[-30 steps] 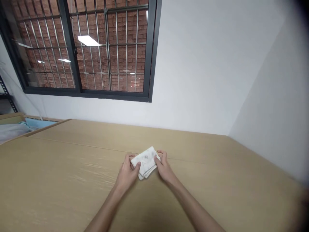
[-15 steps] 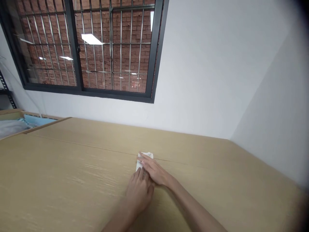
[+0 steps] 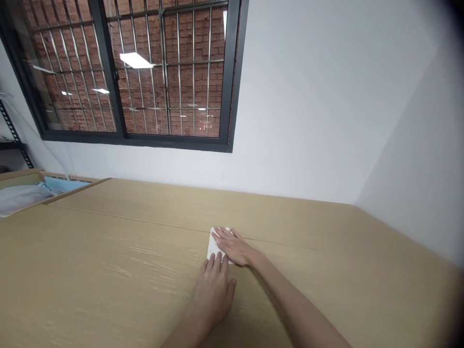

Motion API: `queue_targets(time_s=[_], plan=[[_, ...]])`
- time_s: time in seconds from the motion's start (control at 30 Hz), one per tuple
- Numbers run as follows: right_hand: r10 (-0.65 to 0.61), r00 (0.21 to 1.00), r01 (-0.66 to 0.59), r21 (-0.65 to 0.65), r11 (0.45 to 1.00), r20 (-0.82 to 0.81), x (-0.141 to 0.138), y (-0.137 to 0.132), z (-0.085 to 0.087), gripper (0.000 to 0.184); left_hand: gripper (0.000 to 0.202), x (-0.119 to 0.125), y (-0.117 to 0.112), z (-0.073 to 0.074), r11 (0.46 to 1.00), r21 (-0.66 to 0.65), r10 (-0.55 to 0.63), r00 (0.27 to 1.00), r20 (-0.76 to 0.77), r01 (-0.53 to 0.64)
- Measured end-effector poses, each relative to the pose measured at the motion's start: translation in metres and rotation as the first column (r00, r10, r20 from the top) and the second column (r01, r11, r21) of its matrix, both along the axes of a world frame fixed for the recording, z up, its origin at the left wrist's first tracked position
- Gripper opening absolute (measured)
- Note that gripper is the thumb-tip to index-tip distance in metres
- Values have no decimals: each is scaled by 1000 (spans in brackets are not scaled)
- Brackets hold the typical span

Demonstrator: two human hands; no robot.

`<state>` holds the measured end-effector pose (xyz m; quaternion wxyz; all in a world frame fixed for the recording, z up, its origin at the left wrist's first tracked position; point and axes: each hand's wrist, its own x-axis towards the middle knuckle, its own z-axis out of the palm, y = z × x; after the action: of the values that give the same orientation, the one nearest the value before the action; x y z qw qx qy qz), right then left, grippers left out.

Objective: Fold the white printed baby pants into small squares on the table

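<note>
A small white sheet [image 3: 213,247], paper or thin cloth, lies flat on the light wooden surface [image 3: 145,280], over part of a long seam. My right hand [image 3: 232,245] rests flat on the sheet's upper right part, fingers spread. At the sheet's lower edge, my left hand [image 3: 213,285] touches it with its fingertips, palm down and fingers stretched out, the thumb out to the side. The right hand hides much of the sheet.
Behind the wooden surface stands a white wall [image 3: 297,106] with a dark-framed barred window [image 3: 174,141]. At the far left is a wooden-edged compartment [image 3: 78,191] holding pale and blue fabric-like material. A black metal rack [image 3: 12,128] stands beyond it.
My hands have moved apart; the left has drawn back slightly toward me and its fingers have straightened. The white sheet now lies flatter, with more of it showing. The view has shifted slightly.
</note>
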<state>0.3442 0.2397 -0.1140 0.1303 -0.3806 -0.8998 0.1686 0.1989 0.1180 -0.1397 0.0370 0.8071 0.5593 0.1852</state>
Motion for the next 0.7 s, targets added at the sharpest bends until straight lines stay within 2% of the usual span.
queue_targets(time_s=[0.2, 0.33, 0.43, 0.53, 0.6, 0.7], plan=[[-143, 989, 145, 62, 987, -41, -1, 9, -21, 57, 60, -2, 3, -8, 1000, 21, -7, 1000, 13, 7], [-254, 954, 267, 66, 961, -162, 1, 16, -37, 66, 49, -10, 10, -11, 997, 76, -11, 985, 173, -3], [-373, 880, 406, 55, 912, -294, 6, 21, -43, 68, 40, -23, 21, -7, 989, 104, 76, 957, 280, -109], [-440, 819, 500, 81, 862, -368, 12, 23, -42, 62, 40, -39, 33, -5, 961, 105, 215, 928, 303, -256], [-444, 802, 521, 105, 847, -399, 13, 22, -40, 57, 40, -48, 39, -6, 946, 85, 275, 911, 308, -314], [-422, 809, 512, 140, 847, -409, 12, 18, -37, 54, 37, -54, 45, -10, 946, 43, 291, 902, 318, -321]])
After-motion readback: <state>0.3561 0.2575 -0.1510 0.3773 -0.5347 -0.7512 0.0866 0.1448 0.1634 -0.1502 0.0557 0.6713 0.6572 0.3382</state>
